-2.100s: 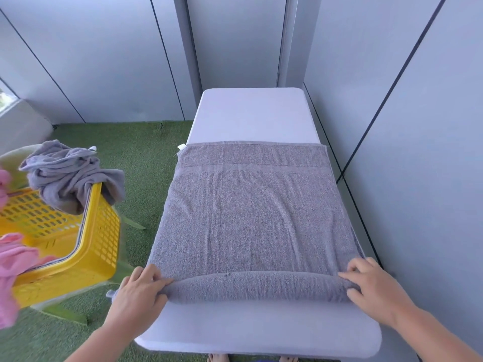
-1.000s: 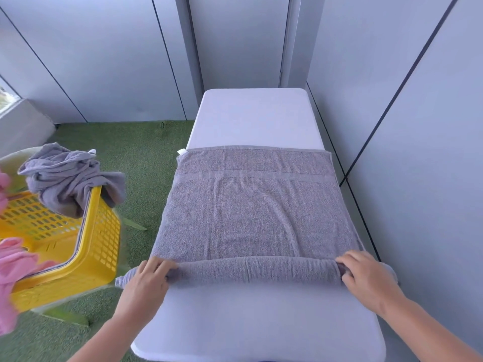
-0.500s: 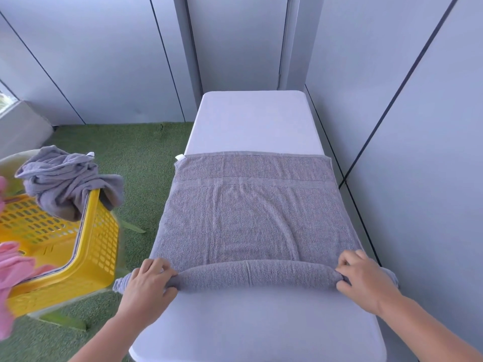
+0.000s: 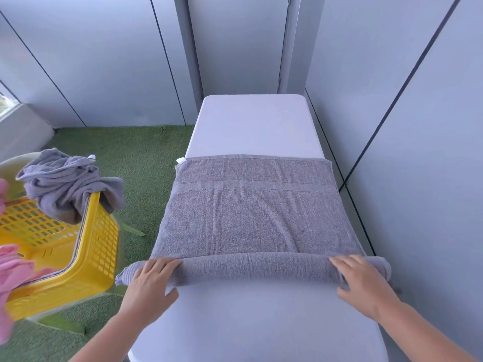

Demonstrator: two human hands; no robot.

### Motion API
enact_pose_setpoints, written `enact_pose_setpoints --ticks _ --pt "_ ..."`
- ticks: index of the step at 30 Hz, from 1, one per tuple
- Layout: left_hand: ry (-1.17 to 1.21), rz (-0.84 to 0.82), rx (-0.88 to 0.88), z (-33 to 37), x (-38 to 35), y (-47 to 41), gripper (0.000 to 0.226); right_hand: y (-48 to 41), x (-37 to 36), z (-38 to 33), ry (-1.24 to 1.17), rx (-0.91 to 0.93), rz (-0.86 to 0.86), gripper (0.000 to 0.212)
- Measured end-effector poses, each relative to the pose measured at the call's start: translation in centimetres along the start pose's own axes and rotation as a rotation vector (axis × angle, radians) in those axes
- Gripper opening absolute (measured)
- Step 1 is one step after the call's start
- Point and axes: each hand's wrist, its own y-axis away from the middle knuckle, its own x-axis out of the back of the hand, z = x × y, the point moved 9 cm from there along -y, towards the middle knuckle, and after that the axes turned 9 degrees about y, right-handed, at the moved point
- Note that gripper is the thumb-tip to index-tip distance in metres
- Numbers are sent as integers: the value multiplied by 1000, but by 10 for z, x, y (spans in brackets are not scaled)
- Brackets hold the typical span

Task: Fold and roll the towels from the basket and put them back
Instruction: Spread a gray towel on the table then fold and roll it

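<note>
1. Compared with the earlier views, the roll (image 4: pixel 251 267) is thicker and lies farther up the desk (image 4: pixel 251 325). More bare top shows between it and the near edge, and the flat part of the towel is shorter.
2. Left hand (image 4: pixel 150 280) and right hand (image 4: pixel 362 279): each lies open on one end of the roll, fingers fairly straight across the top and thumb on the near side. Neither hand pinches the cloth.
3. Step in hand, as judged: rolling the grey towel (image 4: pixel 251 220) away from the person. Both hands should advance evenly so that the roll stays square to the towel's sides, with light downward pressure to keep it tight.
4. Edges: the roll's left end overhangs the desk's left edge and looks looser, so it may need tucking. Its right end extends past the right hand, close to the wall panels (image 4: pixel 431 178). Side room is slight.
5. Ahead, the flat part lies almost smooth as far as its hem. Bare desk continues beyond, giving open room for the roll.
6. Left of the desk, on the artificial grass (image 4: pixel 141 158), stands the yellow basket (image 4: pixel 99 246). A second grey towel (image 4: pixel 65 186) hangs over its rim, and pink cloth (image 4: pixel 13 270) shows at the frame edge.
</note>
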Motion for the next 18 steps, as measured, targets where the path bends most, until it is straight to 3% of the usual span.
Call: enact_pose_setpoints --ticks 5,9,12,18 --pt "-28 68 -11 1 7 -4 37 -7 11 0 19 -14 73 40" --pt "-37 119 -59 4 12 2 25 -8 19 -3 5 19 -28 36" --pt "-65 142 -24 2 17 3 27 -7 21 1 -61 -27 -53 36" --pt "93 163 44 0 21 -5 46 -5 32 20 -171 -96 95 44"
